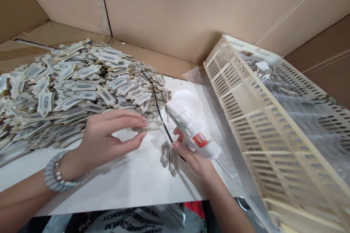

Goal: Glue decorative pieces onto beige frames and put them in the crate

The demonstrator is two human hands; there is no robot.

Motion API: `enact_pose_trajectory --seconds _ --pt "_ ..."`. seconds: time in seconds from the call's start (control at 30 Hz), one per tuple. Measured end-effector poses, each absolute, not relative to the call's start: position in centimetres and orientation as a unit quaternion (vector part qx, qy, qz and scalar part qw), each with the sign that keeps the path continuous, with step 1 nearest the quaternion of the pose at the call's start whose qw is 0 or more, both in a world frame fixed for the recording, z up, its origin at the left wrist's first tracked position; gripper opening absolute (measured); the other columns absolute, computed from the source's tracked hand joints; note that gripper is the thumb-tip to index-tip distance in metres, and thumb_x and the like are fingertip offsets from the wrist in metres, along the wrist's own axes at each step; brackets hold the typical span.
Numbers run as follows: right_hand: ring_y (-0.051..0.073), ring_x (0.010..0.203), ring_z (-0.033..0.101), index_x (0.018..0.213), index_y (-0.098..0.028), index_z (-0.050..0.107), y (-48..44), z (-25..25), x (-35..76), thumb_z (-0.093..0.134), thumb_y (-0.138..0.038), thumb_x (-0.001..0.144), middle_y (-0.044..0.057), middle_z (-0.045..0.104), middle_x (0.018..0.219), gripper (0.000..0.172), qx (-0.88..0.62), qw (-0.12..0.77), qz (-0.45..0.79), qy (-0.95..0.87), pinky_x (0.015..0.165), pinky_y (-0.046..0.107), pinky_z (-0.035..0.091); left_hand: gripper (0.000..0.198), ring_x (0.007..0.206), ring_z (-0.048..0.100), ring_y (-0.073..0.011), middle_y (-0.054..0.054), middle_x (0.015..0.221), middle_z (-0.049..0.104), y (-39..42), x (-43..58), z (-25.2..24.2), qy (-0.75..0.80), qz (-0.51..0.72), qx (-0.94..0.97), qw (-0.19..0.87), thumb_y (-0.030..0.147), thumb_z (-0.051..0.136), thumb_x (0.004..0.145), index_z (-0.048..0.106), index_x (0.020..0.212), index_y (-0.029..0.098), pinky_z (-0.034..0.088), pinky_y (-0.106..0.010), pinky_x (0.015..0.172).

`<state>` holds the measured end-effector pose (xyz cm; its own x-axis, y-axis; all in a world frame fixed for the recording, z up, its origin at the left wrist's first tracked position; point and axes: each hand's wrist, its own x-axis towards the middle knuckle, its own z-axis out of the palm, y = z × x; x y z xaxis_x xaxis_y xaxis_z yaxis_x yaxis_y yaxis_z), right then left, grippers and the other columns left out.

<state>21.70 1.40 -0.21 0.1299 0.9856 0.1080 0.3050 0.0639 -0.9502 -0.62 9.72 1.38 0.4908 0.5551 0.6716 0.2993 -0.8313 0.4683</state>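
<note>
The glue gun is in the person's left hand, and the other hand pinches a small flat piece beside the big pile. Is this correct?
Not quite. The head view shows the glue gun in the right hand, not the left. It is the left hand that pinches the small flat piece beside the big pile.

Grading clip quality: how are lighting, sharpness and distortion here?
Head view: even, soft light, faint shadows under the left hand and right hand; the flat piece and glue gun look slightly smeared; the crate looks stretched by the wide lens; mild glare on its plastic film.
</note>
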Motion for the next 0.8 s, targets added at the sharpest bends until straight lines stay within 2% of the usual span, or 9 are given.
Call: enact_pose_trajectory --seconds 0.13,0.27,0.43,0.57,0.7,0.8 --pt "0.013 0.051 0.045 0.099 -0.025 0.063 1.3 0.3 21.3 0.074 -0.042 0.071 -0.006 0.049 0.056 0.034 -0.571 0.470 0.456 -0.496 0.048 0.027 0.041 0.011 0.078 0.074 -0.0165 0.000 0.085 0.077 8.3 0.3 0.1 0.262 0.424 0.822 0.276 0.023 0.073 0.082 0.069 0.093 0.024 0.062 -0.025 0.071" --pt "0.013 0.055 0.047 0.094 -0.024 0.066 1.2 0.4 21.1 0.076 -0.038 0.068 -0.004 0.052 0.062 0.031 -0.567 0.468 0.488 -0.471 0.052 0.026 0.040 0.009 0.079 0.074 -0.0173 0.000 0.087 0.077 7.7 0.7 -0.4 0.267 0.409 0.799 0.350 0.024 0.072 0.083 0.069 0.091 0.024 0.062 -0.026 0.071" --pt "0.013 0.055 0.044 0.096 -0.023 0.068 1.0 0.3 21.1 0.076 -0.042 0.070 -0.005 0.049 0.061 0.034 -0.569 0.459 0.496 -0.467 0.053 0.027 0.039 0.008 0.079 0.074 -0.0157 0.000 0.086 0.077 7.5 0.9 -0.3 0.271 0.414 0.773 0.398 0.022 0.074 0.081 0.067 0.084 0.024 0.060 -0.024 0.073" --pt "0.016 0.065 0.052 0.090 -0.025 0.070 1.0 0.2 21.2 0.076 -0.050 0.072 0.001 0.058 0.076 0.031 -0.572 0.464 0.460 -0.497 0.064 0.031 0.047 0.009 0.081 0.074 -0.0133 0.002 0.088 0.076 7.5 0.9 -0.3 0.267 0.407 0.767 0.418 0.020 0.075 0.081 0.068 0.083 0.025 0.059 -0.020 0.074" --pt "0.015 0.058 0.050 0.101 -0.026 0.067 1.0 -0.1 21.3 0.074 -0.047 0.074 -0.003 0.055 0.067 0.035 -0.561 0.452 0.484 -0.497 0.058 0.029 0.046 0.010 0.083 0.073 -0.0134 0.002 0.089 0.076 7.3 0.7 -0.7 0.269 0.398 0.752 0.451 0.020 0.075 0.080 0.068 0.085 0.026 0.059 -0.020 0.076" --pt "0.013 0.059 0.051 0.101 -0.026 0.067 0.8 0.0 21.5 0.073 -0.044 0.075 -0.001 0.058 0.073 0.033 -0.559 0.444 0.483 -0.507 0.058 0.028 0.047 0.013 0.082 0.071 -0.0130 0.003 0.087 0.075 7.3 0.7 -0.7 0.276 0.392 0.728 0.490 0.021 0.078 0.079 0.070 0.088 0.026 0.058 -0.020 0.078"
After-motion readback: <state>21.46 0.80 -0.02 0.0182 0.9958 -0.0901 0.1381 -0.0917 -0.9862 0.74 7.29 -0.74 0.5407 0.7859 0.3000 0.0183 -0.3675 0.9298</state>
